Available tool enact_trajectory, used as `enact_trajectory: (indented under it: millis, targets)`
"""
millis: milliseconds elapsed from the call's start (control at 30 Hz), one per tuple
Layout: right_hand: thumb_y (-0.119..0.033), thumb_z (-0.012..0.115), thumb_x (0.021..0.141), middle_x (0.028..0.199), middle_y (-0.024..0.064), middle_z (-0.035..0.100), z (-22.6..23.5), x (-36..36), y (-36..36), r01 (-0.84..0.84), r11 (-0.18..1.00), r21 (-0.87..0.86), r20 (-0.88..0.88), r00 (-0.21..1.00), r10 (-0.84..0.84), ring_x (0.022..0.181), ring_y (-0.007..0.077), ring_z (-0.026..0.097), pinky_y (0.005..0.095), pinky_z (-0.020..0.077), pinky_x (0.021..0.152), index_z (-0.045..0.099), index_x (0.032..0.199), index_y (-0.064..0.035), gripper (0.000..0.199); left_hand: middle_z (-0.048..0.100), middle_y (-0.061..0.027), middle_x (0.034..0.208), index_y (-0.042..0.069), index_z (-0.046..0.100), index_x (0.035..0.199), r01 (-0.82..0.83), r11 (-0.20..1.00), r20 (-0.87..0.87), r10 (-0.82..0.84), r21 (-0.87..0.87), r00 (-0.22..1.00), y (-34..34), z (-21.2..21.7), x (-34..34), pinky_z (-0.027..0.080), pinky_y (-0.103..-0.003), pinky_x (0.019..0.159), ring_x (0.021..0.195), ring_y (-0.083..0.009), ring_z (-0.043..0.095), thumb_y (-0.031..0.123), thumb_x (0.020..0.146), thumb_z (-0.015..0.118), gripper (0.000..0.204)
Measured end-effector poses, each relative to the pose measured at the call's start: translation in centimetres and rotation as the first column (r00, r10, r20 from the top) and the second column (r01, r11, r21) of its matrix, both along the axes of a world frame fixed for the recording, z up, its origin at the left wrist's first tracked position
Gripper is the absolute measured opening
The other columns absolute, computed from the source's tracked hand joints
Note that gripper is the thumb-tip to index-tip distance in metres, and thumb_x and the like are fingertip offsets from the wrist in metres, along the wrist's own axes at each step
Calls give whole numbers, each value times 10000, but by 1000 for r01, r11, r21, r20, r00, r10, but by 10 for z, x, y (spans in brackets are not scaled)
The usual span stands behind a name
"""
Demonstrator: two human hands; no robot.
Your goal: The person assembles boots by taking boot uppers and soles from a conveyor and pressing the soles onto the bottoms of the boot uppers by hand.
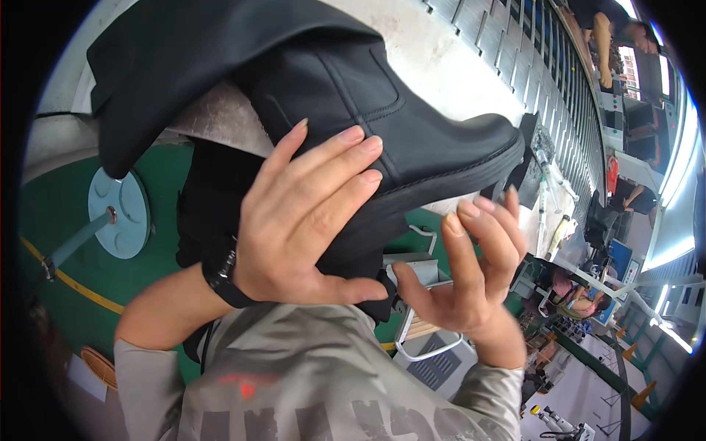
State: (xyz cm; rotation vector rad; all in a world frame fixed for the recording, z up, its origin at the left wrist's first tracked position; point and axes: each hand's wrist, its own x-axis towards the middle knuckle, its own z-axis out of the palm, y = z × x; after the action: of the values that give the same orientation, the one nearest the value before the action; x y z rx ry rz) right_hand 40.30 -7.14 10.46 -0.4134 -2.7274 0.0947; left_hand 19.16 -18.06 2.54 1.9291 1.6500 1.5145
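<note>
Left hand [305, 220] lies flat, fingers spread across the side of the black boot [382, 125], gripping nothing. Right hand [463, 275] is open, fingertips curled up under the boot's sole. Below both hands sits a metal frame [430, 279], then green floor [88, 250].

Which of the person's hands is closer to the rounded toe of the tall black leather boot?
Right. The right hand curls under the sole just behind the boot's toe; the left hand lies flat against the heel side, farther back.

Green floor [158, 176] below, yellow line [73, 283] across it; round pale-blue base plate [121, 213] on floor, left; pale bench [441, 66] above, syringe-like tubes [544, 198] at its right end.
</note>
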Motion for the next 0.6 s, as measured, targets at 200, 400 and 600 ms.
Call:
enact_trajectory:
  millis: [200,400,600]
  targets:
    - [-157,753,772,1149,79,646,-14,-29,24,-186,977,107,135,976,172,1025,241,626,545,451,1079,763,1186,-49,428,575,-260,1470,-24,519,1451,-184,983,-67,183,-8,981,-1,-28,16,272,-571,1229,1397,-428,539,531,796,846,919]
    - [-99,750,607,1043,89,615,-13,-36,31,-241,965,-103,106,962,252,930,262,580,427,431,858,742,1116,-17,516,615,-218,1437,-19,591,1391,-177,984,-14,177,-13,984,-3,-23,15,343,-560,1193,1368,-377,579,498,883,746,742]
    - [-124,752,544,1002,77,613,-22,-30,33,-256,958,-126,0,966,259,910,253,577,410,388,817,735,1104,-32,568,618,-236,1429,-14,587,1400,-159,987,-17,159,-10,987,-2,-23,15,318,-574,1203,1366,-399,578,489,871,760,750]
